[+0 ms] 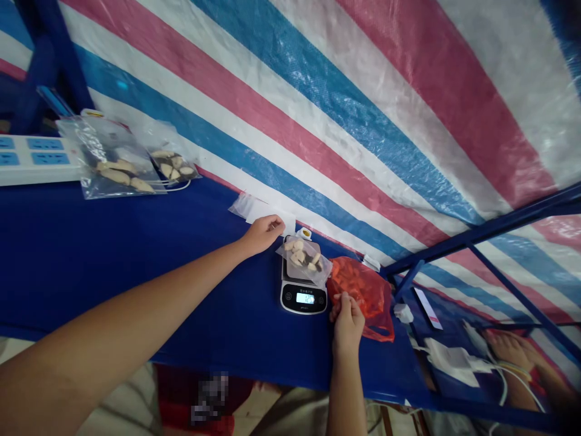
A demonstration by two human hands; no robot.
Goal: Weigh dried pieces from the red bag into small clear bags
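A small kitchen scale (289, 284) with a lit display stands on the blue table. On its plate lies a clear zip bag (321, 272) with several pale, dark-edged slices (298, 257) inside. Left of the scale, my left hand (263, 235) is closed with curled fingers, over white paper and clear plastic bags (242, 204); what it pinches, if anything, is too small to make out. My right hand (348, 321) is closed in a pinch at the near left edge of a red plastic bag (374, 290) holding many pieces; its fingertips' contents are unclear.
Two clear bags of slices (120, 175) lie at the left beside a white power strip (39, 160). Striped sheeting (290, 121) hangs behind the table. Blue metal bars (494, 221), white cables and an adapter (449, 357) are at the right, near someone's bare foot (508, 351).
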